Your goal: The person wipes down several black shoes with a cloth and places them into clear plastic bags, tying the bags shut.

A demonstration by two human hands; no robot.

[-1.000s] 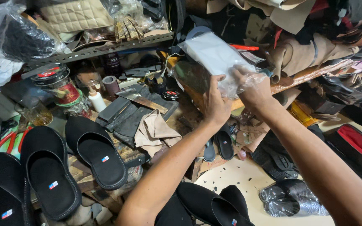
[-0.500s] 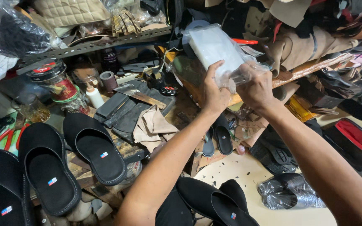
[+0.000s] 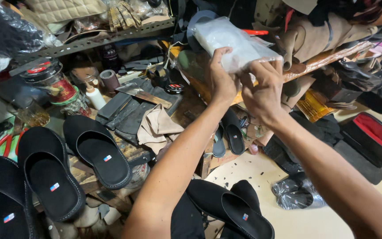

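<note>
Up at the far centre, both hands grip a clear plastic bag of pale white material: the left hand clasps its near edge with curled fingers, and the right hand pinches its right corner between thumb and fingertips. Below them sits a cluttered wooden workbench with a crumpled beige cloth, and 2 black slip-on sandals lie at the near left.

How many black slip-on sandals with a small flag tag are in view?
4: one at the lower-left corner, two side by side on the workbench, one on the floor. Others may be hidden.
</note>
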